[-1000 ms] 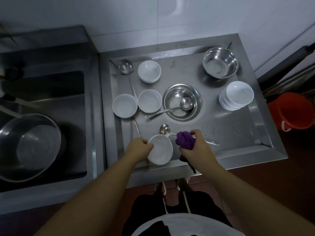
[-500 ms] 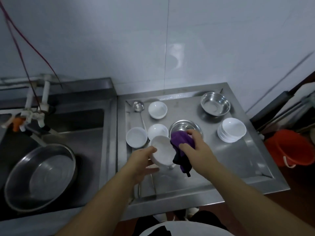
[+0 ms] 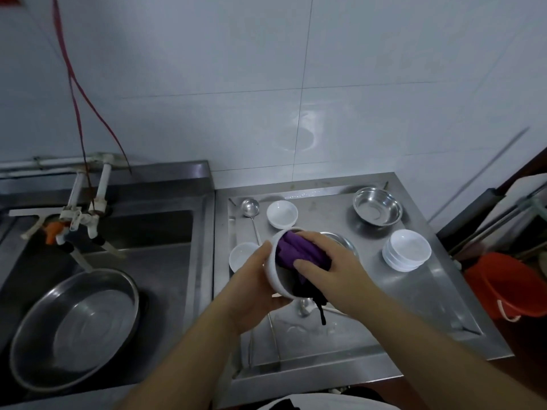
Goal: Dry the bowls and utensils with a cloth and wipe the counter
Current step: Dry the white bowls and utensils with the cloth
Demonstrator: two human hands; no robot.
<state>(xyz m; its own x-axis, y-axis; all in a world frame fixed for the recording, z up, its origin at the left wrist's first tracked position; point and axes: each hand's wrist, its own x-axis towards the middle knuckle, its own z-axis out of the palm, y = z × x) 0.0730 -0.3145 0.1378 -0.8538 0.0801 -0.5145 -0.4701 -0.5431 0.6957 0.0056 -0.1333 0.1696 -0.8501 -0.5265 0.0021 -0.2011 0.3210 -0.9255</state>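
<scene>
Cloth in the bowl, mid-frame, lifted off the table.

Left hand [image 3: 254, 287] cupped round the white bowl [image 3: 273, 276], tipping its mouth toward the right of the frame; right hand [image 3: 328, 264], fingers pressed together, pushing the purple cloth [image 3: 291, 251] straight in from that side. Probably wiping the inside next, along the bowl's open axis. Stacked bowls [image 3: 406, 250] waiting at right on the table [image 3: 414, 297].

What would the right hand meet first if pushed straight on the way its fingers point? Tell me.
The right hand presses the purple cloth into the tilted white ceramic bowl; pushed on, it would probably meet the bowl's inside.
</scene>
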